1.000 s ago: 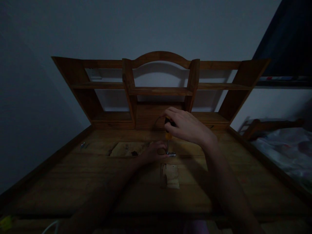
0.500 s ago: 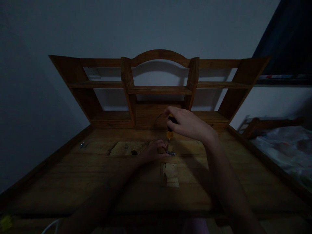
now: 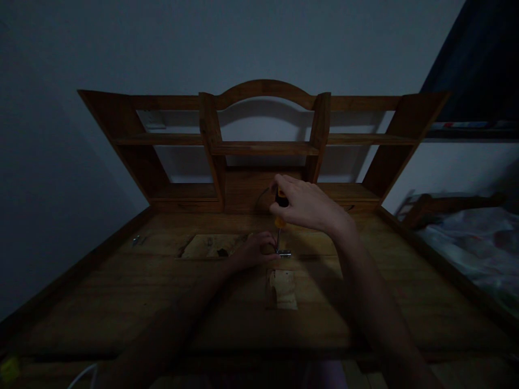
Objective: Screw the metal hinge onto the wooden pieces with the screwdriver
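Note:
My right hand (image 3: pixel 304 202) is wrapped round the yellow and black handle of a screwdriver (image 3: pixel 279 221), which stands nearly upright. Its metal shaft points down to a small shiny metal hinge-like piece (image 3: pixel 285 253) lying on the wooden desk top (image 3: pixel 194 308). Fingers bent, my left hand (image 3: pixel 255 250) rests on the desk and pinches at the left end of that metal piece, by the screwdriver's tip. The tip itself and whatever lies under the left fingertips are too small and dark to make out.
A wooden shelf unit (image 3: pixel 265 147) stands along the desk's back edge against the wall. Pale rough patches (image 3: pixel 284 290) mark the desk top. Another small metal piece (image 3: pixel 137 239) lies at the left. Raised rims run along both sides; plastic-covered things (image 3: pixel 478 243) are beyond the right one.
My right hand and the screwdriver handle have shifted slightly left, and the grip has turned a little. My left hand stays at the metal piece.

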`<state>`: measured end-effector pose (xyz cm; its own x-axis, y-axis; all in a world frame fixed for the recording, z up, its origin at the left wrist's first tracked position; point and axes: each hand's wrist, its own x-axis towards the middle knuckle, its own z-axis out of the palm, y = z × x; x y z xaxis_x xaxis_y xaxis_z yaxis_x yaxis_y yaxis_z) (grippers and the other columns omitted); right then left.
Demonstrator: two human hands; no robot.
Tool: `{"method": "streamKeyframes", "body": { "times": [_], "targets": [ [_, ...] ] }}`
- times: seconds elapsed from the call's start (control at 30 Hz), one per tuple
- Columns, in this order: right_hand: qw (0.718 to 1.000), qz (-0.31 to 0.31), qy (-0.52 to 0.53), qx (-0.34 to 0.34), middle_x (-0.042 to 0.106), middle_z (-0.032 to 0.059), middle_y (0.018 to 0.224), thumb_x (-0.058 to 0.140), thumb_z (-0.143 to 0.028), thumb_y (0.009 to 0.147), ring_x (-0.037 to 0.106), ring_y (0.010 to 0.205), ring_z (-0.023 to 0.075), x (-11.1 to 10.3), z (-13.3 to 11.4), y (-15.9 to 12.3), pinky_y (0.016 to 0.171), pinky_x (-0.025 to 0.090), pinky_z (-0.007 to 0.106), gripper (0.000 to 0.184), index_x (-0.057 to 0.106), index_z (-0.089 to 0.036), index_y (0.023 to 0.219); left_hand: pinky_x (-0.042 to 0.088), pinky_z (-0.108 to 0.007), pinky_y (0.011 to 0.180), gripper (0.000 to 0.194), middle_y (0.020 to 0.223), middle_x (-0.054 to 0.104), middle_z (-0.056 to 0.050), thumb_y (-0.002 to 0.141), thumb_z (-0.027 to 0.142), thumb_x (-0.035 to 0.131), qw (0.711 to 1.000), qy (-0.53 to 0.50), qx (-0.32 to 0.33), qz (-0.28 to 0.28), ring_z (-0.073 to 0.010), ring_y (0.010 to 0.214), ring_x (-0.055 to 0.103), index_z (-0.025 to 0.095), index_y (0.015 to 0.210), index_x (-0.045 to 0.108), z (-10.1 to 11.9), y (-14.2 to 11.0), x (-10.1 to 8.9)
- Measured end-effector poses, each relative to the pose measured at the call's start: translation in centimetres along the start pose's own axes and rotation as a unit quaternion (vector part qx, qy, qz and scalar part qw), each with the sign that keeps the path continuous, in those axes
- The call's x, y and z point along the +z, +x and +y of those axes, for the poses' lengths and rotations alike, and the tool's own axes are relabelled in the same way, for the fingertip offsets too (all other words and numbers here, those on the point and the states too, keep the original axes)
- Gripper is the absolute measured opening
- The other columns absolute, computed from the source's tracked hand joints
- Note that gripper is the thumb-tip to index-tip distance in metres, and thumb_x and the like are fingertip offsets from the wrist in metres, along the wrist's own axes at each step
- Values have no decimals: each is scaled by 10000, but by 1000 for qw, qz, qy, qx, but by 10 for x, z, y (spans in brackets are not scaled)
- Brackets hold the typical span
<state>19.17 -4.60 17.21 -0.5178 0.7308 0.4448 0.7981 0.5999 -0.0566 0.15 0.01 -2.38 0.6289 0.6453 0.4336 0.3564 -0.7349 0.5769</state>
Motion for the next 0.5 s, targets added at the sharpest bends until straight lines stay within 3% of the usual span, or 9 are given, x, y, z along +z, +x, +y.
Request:
{"method": "streamKeyframes", "body": {
  "times": [0.17,0.27,0.37,0.5],
  "targets": [
    [998,-22,53,-13,685,91,1075,508,-336,929,641,975,245,-5,8,-4,809,424,325,363,518,-195,1263,500,-321,887,217,1011,647,-29,850,366,738,1000,-4,6,-3,-185,962,627,193,955,661,1,-1,-1],
    [999,-12,38,-4,692,90,974,500,-463,957,650,902,251,-4,8,-3,764,426,327,350,559,-200,1181,498,-323,901,208,1027,641,-33,866,361,722,1000,-5,10,-5,-181,971,622,188,964,664,0,-1,-1],
    [1000,0,-6,22,683,99,866,446,-614,947,646,826,274,-3,5,-1,719,417,348,465,583,-184,1062,493,-330,910,205,1020,651,-30,856,367,734,1000,0,5,-2,-183,968,623,194,943,667,-1,-1,0],
    [1000,-6,26,14,691,81,950,494,-484,932,641,866,266,-4,5,-2,759,423,352,373,542,-212,1183,491,-327,902,222,1016,661,-40,849,384,739,1000,0,-2,-4,-188,962,626,191,933,670,1,-1,-1]
  ]
}}
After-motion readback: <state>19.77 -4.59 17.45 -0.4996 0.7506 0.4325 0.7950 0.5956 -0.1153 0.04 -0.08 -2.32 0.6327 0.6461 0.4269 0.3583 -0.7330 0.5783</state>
